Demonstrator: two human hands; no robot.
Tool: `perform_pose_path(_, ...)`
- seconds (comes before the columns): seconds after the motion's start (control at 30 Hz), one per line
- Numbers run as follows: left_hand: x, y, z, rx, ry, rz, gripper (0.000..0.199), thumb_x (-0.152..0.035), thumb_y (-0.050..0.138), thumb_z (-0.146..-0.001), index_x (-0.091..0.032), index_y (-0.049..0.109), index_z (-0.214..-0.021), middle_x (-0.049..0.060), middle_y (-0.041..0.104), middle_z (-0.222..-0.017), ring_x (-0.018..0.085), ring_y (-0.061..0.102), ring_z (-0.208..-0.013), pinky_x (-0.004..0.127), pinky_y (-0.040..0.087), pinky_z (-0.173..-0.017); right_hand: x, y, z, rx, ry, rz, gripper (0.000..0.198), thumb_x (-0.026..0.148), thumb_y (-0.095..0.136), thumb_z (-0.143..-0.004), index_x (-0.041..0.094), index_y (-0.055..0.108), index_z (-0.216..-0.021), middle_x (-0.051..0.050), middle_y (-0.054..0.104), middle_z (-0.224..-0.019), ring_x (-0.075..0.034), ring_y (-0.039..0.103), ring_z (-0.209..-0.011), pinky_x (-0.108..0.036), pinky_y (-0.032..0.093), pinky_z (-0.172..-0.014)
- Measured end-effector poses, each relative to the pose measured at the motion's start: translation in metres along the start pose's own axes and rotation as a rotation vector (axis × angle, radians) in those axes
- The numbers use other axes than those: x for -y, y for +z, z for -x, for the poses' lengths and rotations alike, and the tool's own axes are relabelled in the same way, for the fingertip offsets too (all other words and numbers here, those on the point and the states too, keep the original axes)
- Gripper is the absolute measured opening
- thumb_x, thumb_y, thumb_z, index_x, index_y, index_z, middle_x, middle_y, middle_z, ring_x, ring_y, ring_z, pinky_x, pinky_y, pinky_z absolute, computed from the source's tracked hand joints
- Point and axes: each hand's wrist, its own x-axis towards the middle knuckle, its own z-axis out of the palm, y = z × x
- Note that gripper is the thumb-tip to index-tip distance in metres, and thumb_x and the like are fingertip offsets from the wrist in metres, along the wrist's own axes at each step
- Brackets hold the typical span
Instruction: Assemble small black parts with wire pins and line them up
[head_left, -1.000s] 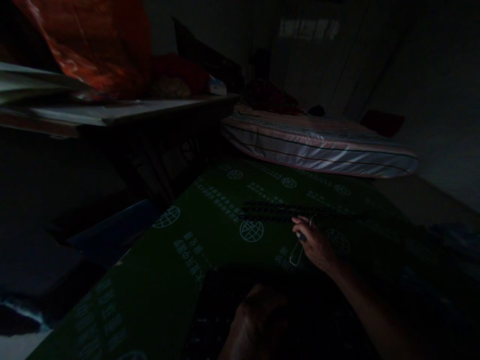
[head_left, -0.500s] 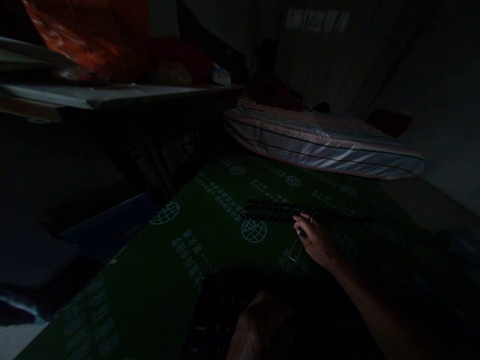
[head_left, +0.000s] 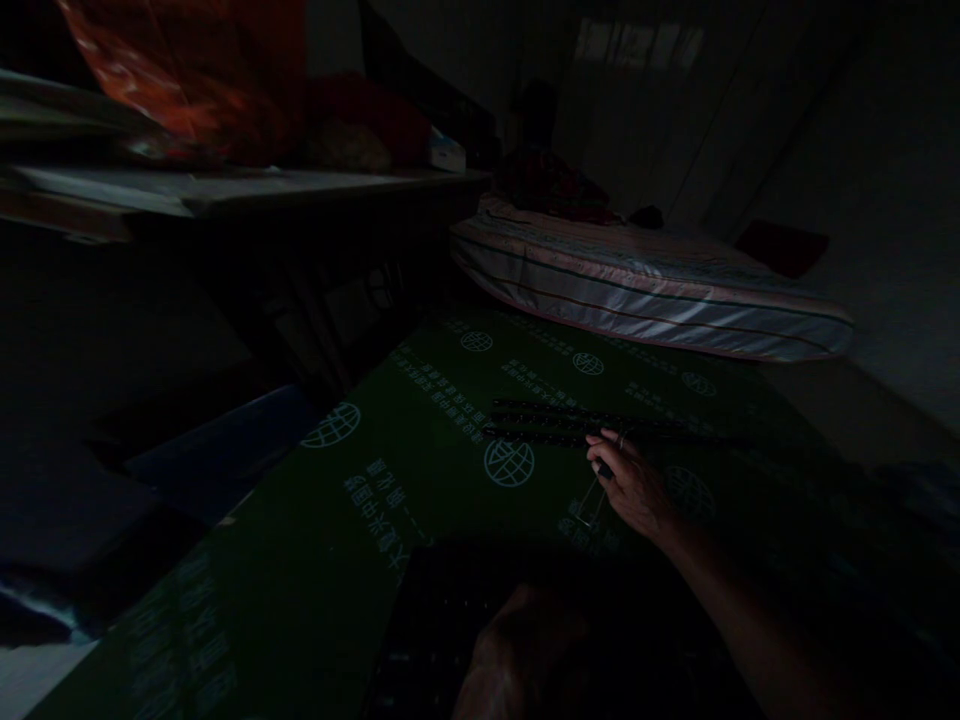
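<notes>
My right hand (head_left: 626, 485) is closed around the dark grip of a small tool (head_left: 587, 518) whose thin, pale metal frame sticks out below the fingers. A ring shows on one finger. Just beyond the knuckles lie several narrow black strips with white dots (head_left: 540, 420), side by side on the green printed board (head_left: 442, 490). At the bottom edge my left hand (head_left: 510, 650) rests over a dark, dotted piece that looks like cloth (head_left: 420, 620). Shadow hides its fingers, so I cannot make out their grip.
A table (head_left: 225, 190) stands at the left, with an orange plastic bag (head_left: 202, 80) and a small box (head_left: 447, 152) on it. A mattress with a striped cover (head_left: 645, 290) lies beyond the board. Something blue (head_left: 225, 450) is beside the board's left edge. The room is very dark.
The view has shifted very slightly. The metal frame below my right hand has tilted a little; both hands stay in nearly the same place.
</notes>
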Motion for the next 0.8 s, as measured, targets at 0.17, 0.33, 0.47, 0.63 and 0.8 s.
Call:
perform_pose_path(0.17, 0.0005, 0.0003, 0.0003, -0.004, 0.024, 0.008, 0.026, -0.030, 0.051, -0.088, -0.018, 0.054, -0.111, 0.008, 0.056, -0.114, 0.019, 0.058, -0.094, 0.039, 0.051, -0.079, 0.0010, 0.0009, 0.0010, -0.012, -0.005, 0.004, 0.021, 0.010, 0.043, -0.080, 0.023, 0.052, -0.093, -0.006, 0.058, -0.118, -0.020, 0.040, -0.122, -0.041, 0.041, -0.097)
perform_pose_path(0.33, 0.0012, 0.0001, 0.0000, -0.001, 0.038, 0.017, 0.025, -0.030, 0.050, -0.089, -0.019, 0.055, -0.110, 0.008, 0.056, -0.114, 0.019, 0.058, -0.094, 0.038, 0.050, -0.080, -0.0012, 0.0031, 0.0014, -0.024, -0.026, 0.000, 0.022, 0.011, 0.044, -0.080, 0.024, 0.053, -0.094, -0.005, 0.058, -0.116, -0.020, 0.042, -0.121, -0.042, 0.042, -0.096)
perform_pose_path(0.47, 0.0011, -0.0007, -0.0002, 0.023, 0.033, 0.020, 0.026, -0.030, 0.050, -0.088, -0.019, 0.055, -0.111, 0.008, 0.056, -0.115, 0.019, 0.058, -0.094, 0.039, 0.050, -0.080, -0.0007, 0.0032, 0.0013, -0.037, -0.022, -0.002, 0.021, 0.012, 0.043, -0.081, 0.025, 0.054, -0.094, -0.006, 0.059, -0.115, -0.020, 0.044, -0.120, -0.042, 0.043, -0.095)
perform_pose_path(0.63, 0.0006, -0.0008, -0.0006, 0.041, 0.023, 0.019, 0.025, -0.030, 0.050, -0.089, -0.019, 0.055, -0.110, 0.008, 0.056, -0.115, 0.019, 0.058, -0.094, 0.039, 0.050, -0.080, 0.0034, 0.0010, 0.0015, -0.071, -0.043, -0.004, 0.022, 0.013, 0.043, -0.082, 0.025, 0.054, -0.096, -0.006, 0.060, -0.112, -0.020, 0.046, -0.118, -0.042, 0.043, -0.095)
perform_pose_path(0.8, 0.0004, -0.0008, -0.0008, 0.047, 0.032, 0.016, 0.024, -0.030, 0.050, -0.089, -0.019, 0.056, -0.110, 0.008, 0.057, -0.114, 0.018, 0.058, -0.093, 0.038, 0.051, -0.079, 0.0031, 0.0015, 0.0029, -0.078, -0.039, -0.035, 0.025, 0.013, 0.043, -0.082, 0.024, 0.055, -0.101, -0.007, 0.059, -0.115, -0.020, 0.048, -0.116, -0.041, 0.043, -0.095)
